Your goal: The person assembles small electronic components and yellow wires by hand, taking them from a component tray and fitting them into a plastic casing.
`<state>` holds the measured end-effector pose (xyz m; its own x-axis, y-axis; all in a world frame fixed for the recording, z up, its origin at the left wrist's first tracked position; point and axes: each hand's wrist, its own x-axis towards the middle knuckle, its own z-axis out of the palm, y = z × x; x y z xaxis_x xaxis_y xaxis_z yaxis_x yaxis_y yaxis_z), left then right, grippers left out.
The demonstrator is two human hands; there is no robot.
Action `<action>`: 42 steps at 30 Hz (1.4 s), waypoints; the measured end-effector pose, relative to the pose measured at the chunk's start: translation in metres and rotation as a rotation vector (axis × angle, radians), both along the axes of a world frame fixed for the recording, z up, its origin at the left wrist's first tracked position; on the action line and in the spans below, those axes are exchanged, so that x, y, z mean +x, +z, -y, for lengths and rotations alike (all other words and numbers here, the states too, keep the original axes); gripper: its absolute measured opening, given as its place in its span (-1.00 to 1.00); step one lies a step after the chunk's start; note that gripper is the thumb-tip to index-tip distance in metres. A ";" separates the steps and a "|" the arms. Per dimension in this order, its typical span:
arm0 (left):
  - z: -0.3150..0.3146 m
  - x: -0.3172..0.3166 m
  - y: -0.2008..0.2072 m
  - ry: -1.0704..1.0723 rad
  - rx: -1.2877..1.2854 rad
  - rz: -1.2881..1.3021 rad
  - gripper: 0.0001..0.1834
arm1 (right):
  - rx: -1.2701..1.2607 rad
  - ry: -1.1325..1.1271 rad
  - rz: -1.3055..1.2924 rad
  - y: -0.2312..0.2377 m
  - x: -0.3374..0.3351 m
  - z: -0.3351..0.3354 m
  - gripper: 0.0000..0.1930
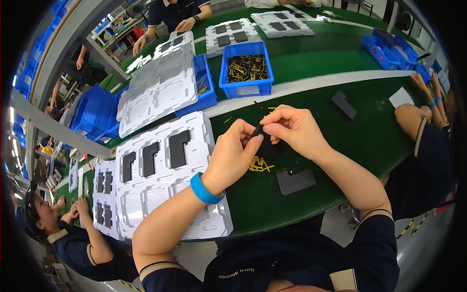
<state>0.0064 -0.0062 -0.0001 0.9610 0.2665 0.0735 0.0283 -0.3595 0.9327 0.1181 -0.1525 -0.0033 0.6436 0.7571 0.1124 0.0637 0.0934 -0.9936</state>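
My left hand is closed around a black piece, partly hidden by my fingers. At its upper edge my right hand makes a pinch with thumb and forefinger. Whatever lies in that pinch is too small to make out. Below my hands a small pile of yellow strips is on the green work surface. Nearer to me rests a flat black L-shaped part. Another black part lies farther off to the right.
A white moulded tray at my left has three black L-shaped parts in its far row. Beyond the white rail stands a blue bin of black-and-yellow pieces. A stack of clear trays leans beside it. Co-workers sit left, right and opposite.
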 end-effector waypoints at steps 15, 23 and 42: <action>0.000 0.000 0.004 -0.034 0.050 -0.049 -0.86 | 0.039 -0.035 0.073 -0.005 -0.001 -0.003 -0.91; -0.002 0.000 0.004 -0.056 0.061 -0.062 -0.86 | -0.054 0.055 -0.039 -0.005 0.005 -0.001 -0.87; -0.017 0.001 0.006 -0.149 -0.413 -0.120 -0.78 | 0.065 0.249 0.233 -0.014 0.028 0.002 -0.93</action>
<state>0.0079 0.0110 0.0058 0.9863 0.1087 -0.1238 0.1208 0.0336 0.9921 0.1458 -0.1545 -0.0170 0.3913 0.8742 0.2875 0.2549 0.1973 -0.9466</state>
